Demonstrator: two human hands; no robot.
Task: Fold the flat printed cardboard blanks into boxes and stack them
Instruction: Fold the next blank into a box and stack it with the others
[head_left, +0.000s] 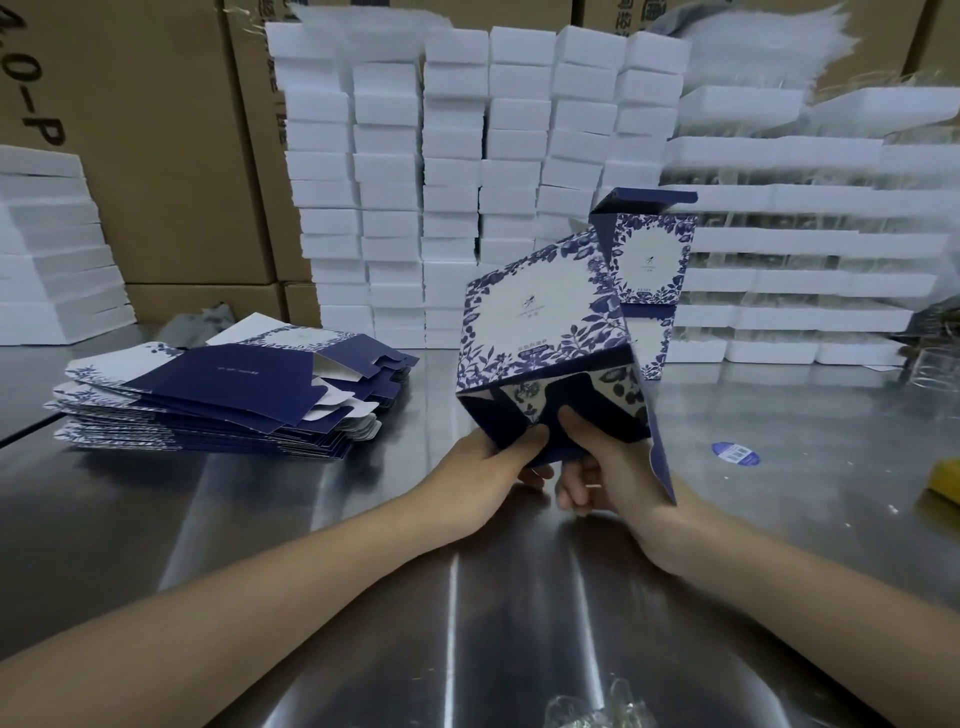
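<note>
left hand (498, 462) pinches box (540, 322) bottom flap | right hand (608, 478) grips box underside, thumb on flap | blanks stack (218, 400) at left

Glossy steel table (363, 545), printed cardboard box (540, 317)

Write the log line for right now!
step: folding box bottom; left hand: holds box; right hand: holds box; blanks: piled on table; finished boxes: stacked behind

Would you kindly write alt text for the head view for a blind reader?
The person's left hand and right hand hold a half-folded blue floral box above a steel table, thumbs on its bottom flaps. Flat blanks lie piled at left; folded boxes stand stacked behind, before white foam blocks.
</note>
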